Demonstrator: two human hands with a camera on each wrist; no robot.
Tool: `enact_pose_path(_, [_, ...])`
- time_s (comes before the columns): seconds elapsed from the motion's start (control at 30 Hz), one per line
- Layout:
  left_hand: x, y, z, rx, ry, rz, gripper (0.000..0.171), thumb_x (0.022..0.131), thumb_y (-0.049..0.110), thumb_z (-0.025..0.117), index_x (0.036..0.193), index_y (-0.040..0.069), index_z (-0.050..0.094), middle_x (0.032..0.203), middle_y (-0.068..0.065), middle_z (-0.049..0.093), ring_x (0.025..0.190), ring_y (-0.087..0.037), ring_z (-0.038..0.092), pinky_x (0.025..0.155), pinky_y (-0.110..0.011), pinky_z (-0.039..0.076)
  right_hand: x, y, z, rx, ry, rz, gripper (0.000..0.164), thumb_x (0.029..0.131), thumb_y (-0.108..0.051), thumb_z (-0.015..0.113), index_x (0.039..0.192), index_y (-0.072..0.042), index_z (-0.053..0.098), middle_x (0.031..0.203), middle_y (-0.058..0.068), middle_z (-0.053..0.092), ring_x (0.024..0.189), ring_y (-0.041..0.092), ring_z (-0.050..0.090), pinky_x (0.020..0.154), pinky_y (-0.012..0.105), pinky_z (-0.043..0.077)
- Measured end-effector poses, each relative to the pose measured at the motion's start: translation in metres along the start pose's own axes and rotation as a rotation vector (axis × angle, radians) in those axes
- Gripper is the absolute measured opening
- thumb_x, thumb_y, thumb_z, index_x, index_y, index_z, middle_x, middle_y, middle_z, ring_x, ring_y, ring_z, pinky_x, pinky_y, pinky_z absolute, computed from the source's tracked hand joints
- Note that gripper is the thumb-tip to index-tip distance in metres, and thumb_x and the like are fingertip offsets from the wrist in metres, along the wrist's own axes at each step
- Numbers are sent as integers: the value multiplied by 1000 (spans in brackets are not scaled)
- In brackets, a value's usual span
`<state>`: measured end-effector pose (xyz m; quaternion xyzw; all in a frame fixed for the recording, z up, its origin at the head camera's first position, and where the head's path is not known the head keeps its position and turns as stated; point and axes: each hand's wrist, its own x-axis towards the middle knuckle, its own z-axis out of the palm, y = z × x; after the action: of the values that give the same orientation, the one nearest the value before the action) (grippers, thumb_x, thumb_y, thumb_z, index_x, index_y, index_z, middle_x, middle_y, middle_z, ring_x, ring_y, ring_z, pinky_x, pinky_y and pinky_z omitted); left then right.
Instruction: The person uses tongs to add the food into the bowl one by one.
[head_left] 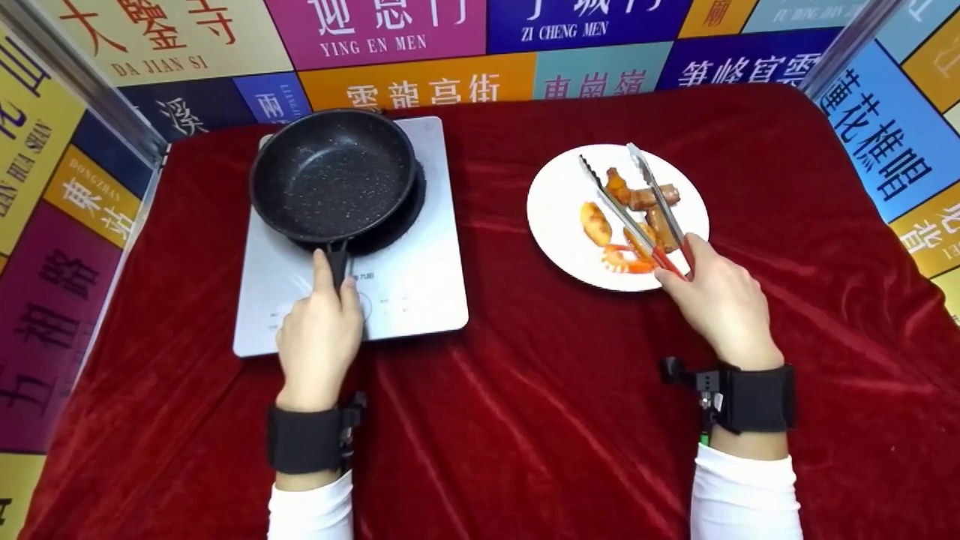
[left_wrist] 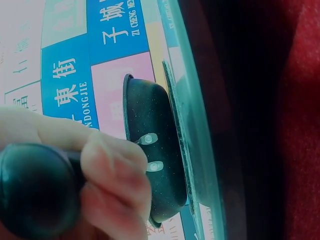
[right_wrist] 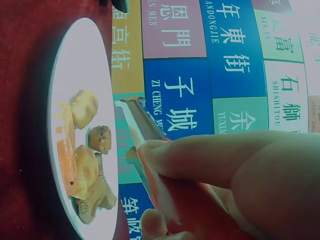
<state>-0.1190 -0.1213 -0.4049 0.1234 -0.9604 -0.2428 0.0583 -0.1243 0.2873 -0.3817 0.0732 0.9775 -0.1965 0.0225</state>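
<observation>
My left hand (head_left: 319, 334) grips the handle (head_left: 337, 268) of a black speckled frying pan (head_left: 334, 176), its fingers wrapped round it in the left wrist view. The pan is over a white induction cooktop (head_left: 420, 292), and its inside shows no food. In my right hand (head_left: 724, 300) is a pair of metal tongs (head_left: 619, 206) with red grips, arms spread apart above a white plate (head_left: 555, 195). On the plate lie a shrimp (head_left: 628, 259), a golden oval piece of food (head_left: 596, 223) and several brown pieces (head_left: 652, 198). Nothing shows between the tong tips.
A dark red velvet cloth (head_left: 487, 420) covers the table, with the cooktop at left and the plate at right. Colourful panels with Chinese lettering (head_left: 420, 90) stand behind and at both sides. Metal posts (head_left: 112, 82) rise at the back corners.
</observation>
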Motion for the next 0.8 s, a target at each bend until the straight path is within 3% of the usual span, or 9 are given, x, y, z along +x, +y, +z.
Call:
enact_pose_path(0.4, [1, 0, -1, 1, 0, 0, 59, 96, 40, 36, 147, 13, 23, 93, -28, 64, 73, -43, 61, 60, -54, 41, 3, 1, 5, 13, -19, 0, 46, 88, -39, 54, 122, -8, 47, 106, 22, 59, 90, 45, 54, 69, 55, 37])
enact_pose_path(0.8, [0, 0, 0, 1, 4, -10, 58, 96, 40, 36, 147, 14, 24, 96, -28, 64, 76, -43, 61, 62, -55, 41, 4, -2, 11, 7, -30, -6, 54, 88, -38, 55, 132, -9, 44, 118, 25, 56, 98, 49, 53, 74, 58, 38])
